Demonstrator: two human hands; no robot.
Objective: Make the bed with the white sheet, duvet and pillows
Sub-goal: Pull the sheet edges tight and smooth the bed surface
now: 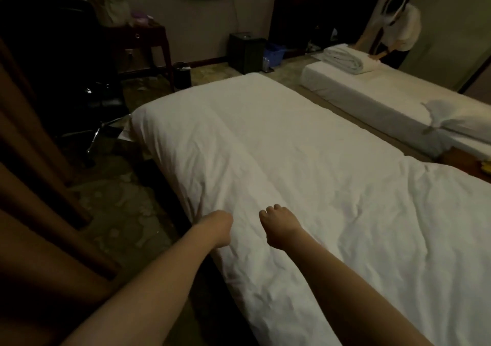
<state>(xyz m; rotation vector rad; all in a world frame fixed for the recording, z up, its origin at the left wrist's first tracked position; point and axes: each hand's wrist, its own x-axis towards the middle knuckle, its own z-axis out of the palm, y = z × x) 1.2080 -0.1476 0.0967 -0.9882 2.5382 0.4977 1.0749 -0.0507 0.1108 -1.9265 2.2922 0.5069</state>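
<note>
A white duvet lies spread over the near bed and hangs over its left side. My left hand is at that left edge, bent down at the wrist; its fingers curl over the duvet's edge and are hidden. My right hand lies a little further in on top of the duvet, knuckles up, fingers curled into the cloth. A white pillow lies on the second bed to the right. No pillow shows on the near bed.
Another person bends over a folded duvet at the foot of the second bed. A black office chair, a wooden desk and a bin stand left. Brown curtains hang close by. A nightstand sits between the beds.
</note>
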